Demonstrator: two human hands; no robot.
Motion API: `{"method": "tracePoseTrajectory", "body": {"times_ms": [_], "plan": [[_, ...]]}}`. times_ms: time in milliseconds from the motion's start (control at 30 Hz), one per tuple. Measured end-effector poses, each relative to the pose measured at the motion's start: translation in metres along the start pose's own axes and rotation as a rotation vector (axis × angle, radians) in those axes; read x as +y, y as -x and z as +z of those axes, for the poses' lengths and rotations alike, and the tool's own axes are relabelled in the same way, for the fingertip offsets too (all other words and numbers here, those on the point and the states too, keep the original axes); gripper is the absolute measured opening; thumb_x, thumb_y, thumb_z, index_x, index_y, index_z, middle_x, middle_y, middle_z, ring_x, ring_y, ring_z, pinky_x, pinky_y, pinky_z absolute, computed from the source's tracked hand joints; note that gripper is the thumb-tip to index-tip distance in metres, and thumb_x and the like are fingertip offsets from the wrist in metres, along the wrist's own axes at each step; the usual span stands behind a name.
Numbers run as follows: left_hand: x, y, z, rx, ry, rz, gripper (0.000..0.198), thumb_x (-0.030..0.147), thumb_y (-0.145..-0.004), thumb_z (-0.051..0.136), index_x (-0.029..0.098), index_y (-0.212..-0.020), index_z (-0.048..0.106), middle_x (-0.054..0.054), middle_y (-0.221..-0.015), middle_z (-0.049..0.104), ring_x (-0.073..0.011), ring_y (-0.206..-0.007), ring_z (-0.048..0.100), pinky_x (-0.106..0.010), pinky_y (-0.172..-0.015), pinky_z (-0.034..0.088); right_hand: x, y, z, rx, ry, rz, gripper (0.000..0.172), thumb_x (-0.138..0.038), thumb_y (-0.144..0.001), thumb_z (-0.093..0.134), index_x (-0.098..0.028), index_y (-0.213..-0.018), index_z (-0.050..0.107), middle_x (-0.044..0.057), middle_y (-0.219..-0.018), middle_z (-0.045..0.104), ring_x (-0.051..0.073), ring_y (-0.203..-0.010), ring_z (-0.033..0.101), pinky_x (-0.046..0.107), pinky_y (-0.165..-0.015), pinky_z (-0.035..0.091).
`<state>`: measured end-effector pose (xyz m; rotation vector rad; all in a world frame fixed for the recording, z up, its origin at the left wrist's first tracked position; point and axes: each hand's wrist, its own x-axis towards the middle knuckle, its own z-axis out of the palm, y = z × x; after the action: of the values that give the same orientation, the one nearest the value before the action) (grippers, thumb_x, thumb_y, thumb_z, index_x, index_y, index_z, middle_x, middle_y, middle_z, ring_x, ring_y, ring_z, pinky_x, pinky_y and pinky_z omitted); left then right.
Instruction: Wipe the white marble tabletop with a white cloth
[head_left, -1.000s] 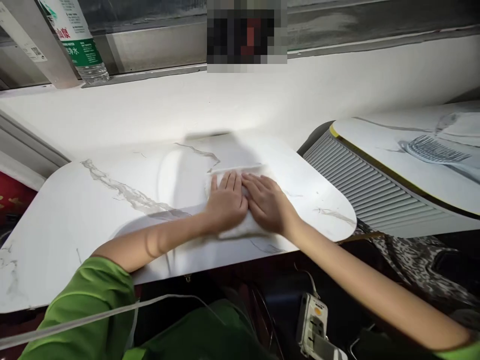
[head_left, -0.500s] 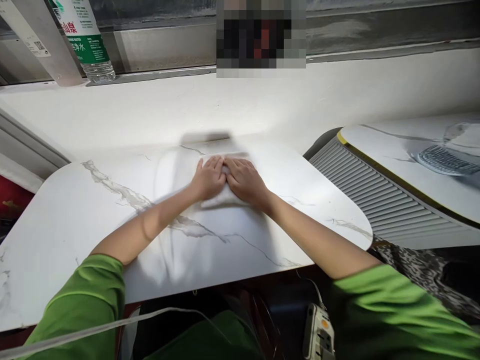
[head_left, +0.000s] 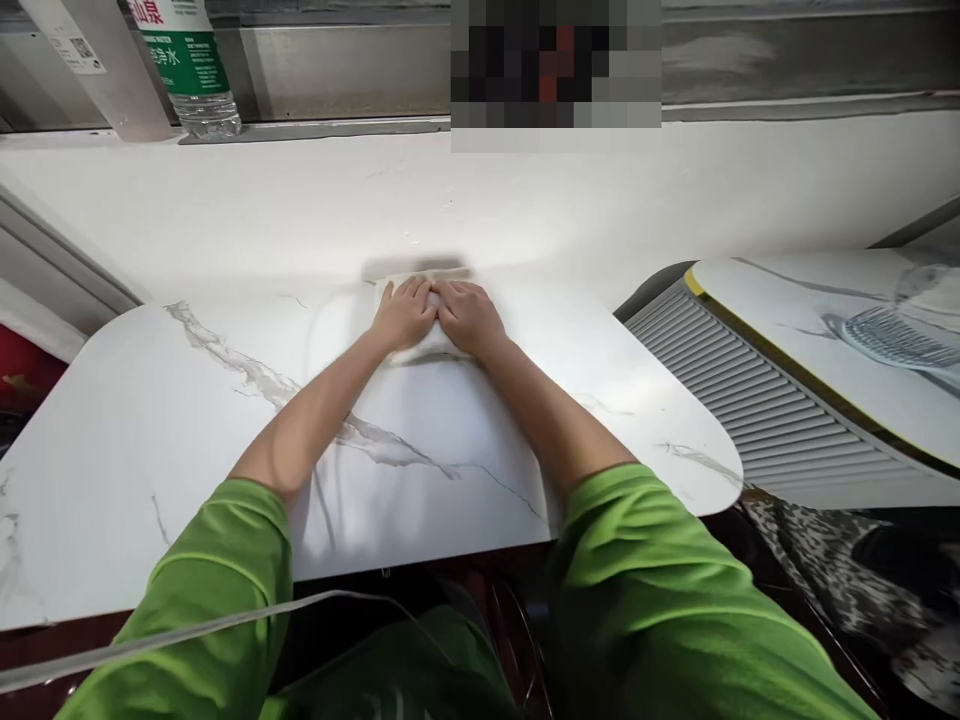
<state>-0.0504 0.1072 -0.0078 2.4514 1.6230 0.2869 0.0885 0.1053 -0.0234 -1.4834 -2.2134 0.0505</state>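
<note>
One pale tube (head_left: 116,75) is standing at far left, one bottle (head_left: 199,75) is standing just beside it, and below them one white table (head_left: 172,440) is stretching across the middle. Two hands are coming together there over one cloth (head_left: 429,350): the left hand (head_left: 405,318) is lying palm down, the right hand (head_left: 472,315) is mirroring it, and two arms (head_left: 307,425) are reaching forward and angling inward. The fingers (head_left: 412,288) are lying stretched out and close together, pressing onto the cloth. That cloth is resting at the table's far edge, by the wall (head_left: 570,200), looking off-white, flattened and slightly rumpled, its middle hiding beneath the palms. Over right, one brush (head_left: 896,338) is lying on a second table (head_left: 795,310).
</note>
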Motion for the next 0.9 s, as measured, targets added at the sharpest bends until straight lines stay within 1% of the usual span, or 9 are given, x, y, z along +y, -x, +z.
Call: {"method": "tracePoseTrajectory", "body": {"times_ms": [133,233,367,467,533,600,667,767,900], "plan": [[0.013,0.049,-0.001,-0.014,-0.033,0.026,0.058,0.024,-0.100,0.026,0.005,-0.155,0.031,-0.014,-0.164,0.028,-0.0248,-0.154,0.022,-0.050,-0.126,0.011,-0.029,0.045,-0.011,-0.042,0.066,-0.016,0.049,-0.016,-0.090,0.035,-0.007,-0.132,0.057,0.019,-0.138,0.061,0.030,-0.128,0.055,0.046,-0.111,0.038],[0.024,0.102,-0.002,-0.043,-0.043,0.078,0.058,0.023,-0.100,0.027,0.004,-0.155,0.030,-0.015,-0.164,0.028,-0.0249,-0.154,0.022,-0.049,-0.127,0.011,-0.056,0.096,-0.019,-0.032,0.111,-0.030,0.052,-0.019,-0.094,0.032,-0.002,-0.139,0.054,0.019,-0.145,0.056,0.031,-0.136,0.050,0.048,-0.116,0.034],[0.035,0.175,-0.003,-0.046,-0.027,0.156,0.060,0.027,-0.100,0.027,0.004,-0.155,0.029,-0.015,-0.164,0.028,-0.0245,-0.155,0.018,-0.050,-0.127,0.009,-0.090,0.162,-0.032,-0.040,0.122,-0.134,0.054,-0.023,-0.099,0.028,-0.004,-0.143,0.051,0.016,-0.149,0.052,0.028,-0.141,0.046,0.047,-0.118,0.034],[0.038,0.213,-0.005,-0.046,-0.016,0.163,0.061,0.028,-0.100,0.027,0.003,-0.155,0.029,-0.016,-0.164,0.026,-0.0247,-0.155,0.017,-0.051,-0.127,0.009,-0.107,0.188,-0.041,-0.052,0.105,-0.230,0.054,-0.026,-0.099,0.030,-0.005,-0.143,0.052,0.017,-0.149,0.052,0.028,-0.141,0.047,0.047,-0.117,0.037],[0.036,0.225,-0.006,-0.050,-0.011,0.149,0.062,0.028,-0.099,0.026,0.002,-0.155,0.028,-0.017,-0.164,0.025,-0.0252,-0.155,0.016,-0.052,-0.127,0.011,-0.112,0.190,-0.044,-0.065,0.082,-0.289,0.054,-0.026,-0.098,0.032,-0.003,-0.143,0.053,0.019,-0.147,0.053,0.028,-0.140,0.048,0.048,-0.116,0.039],[0.030,0.223,-0.008,-0.057,-0.007,0.132,0.062,0.028,-0.100,0.026,0.002,-0.155,0.028,-0.017,-0.164,0.025,-0.0254,-0.155,0.016,-0.053,-0.127,0.011,-0.112,0.181,-0.041,-0.075,0.054,-0.314,0.054,-0.025,-0.097,0.034,-0.003,-0.141,0.054,0.020,-0.145,0.055,0.029,-0.139,0.049,0.050,-0.115,0.040],[0.020,0.209,-0.009,-0.061,-0.010,0.106,0.061,0.027,-0.100,0.026,0.004,-0.155,0.029,-0.016,-0.164,0.027,-0.0252,-0.155,0.017,-0.052,-0.126,0.012,-0.109,0.162,-0.034,-0.083,0.029,-0.306,0.053,-0.024,-0.095,0.035,-0.004,-0.141,0.054,0.020,-0.145,0.055,0.030,-0.138,0.049,0.051,-0.115,0.039],[-0.003,0.171,-0.011,-0.052,-0.036,0.045,0.059,0.025,-0.100,0.026,0.005,-0.155,0.029,-0.016,-0.164,0.029,-0.0250,-0.154,0.019,-0.051,-0.126,0.012,-0.101,0.118,-0.018,-0.100,0.015,-0.273,0.053,-0.023,-0.094,0.035,-0.005,-0.140,0.054,0.019,-0.145,0.056,0.031,-0.138,0.049,0.051,-0.116,0.037],[-0.043,0.110,-0.020,-0.008,-0.056,0.005,0.056,0.025,-0.102,0.024,0.007,-0.154,0.032,-0.015,-0.163,0.031,-0.0238,-0.153,0.024,-0.049,-0.126,0.014,-0.095,0.045,0.007,-0.128,0.041,-0.222,0.052,-0.021,-0.094,0.032,-0.001,-0.137,0.054,0.021,-0.144,0.056,0.030,-0.137,0.048,0.046,-0.117,0.033]]}}
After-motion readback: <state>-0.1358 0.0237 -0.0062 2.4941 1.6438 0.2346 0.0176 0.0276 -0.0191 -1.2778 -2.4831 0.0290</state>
